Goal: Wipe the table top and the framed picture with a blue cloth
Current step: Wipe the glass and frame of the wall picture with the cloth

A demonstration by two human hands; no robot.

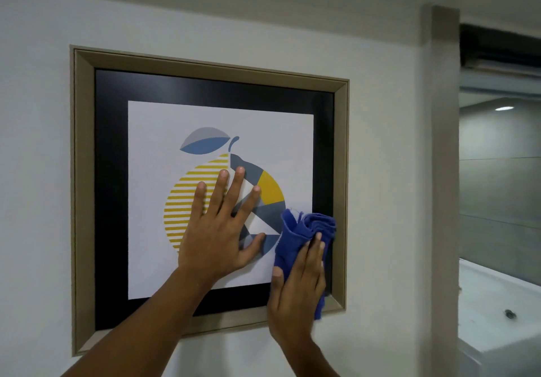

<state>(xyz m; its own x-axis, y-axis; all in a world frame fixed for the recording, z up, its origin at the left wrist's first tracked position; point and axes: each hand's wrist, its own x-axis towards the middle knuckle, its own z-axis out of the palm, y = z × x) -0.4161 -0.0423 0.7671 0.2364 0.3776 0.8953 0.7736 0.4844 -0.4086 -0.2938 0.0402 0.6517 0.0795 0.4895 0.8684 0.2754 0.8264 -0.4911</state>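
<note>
A framed picture (87,171) hangs on the white wall, with a beige frame, a black mat and a lemon print in yellow, grey and blue. My left hand (222,224) lies flat on the middle of the print, fingers spread. My right hand (298,286) presses a crumpled blue cloth (304,230) against the lower right part of the picture, where the print meets the black mat. The table top is out of view.
A white wall (35,171) surrounds the picture. To the right stands a grey wall edge (440,171), and past it an opening shows a grey tiled room with a white basin or tub (497,297).
</note>
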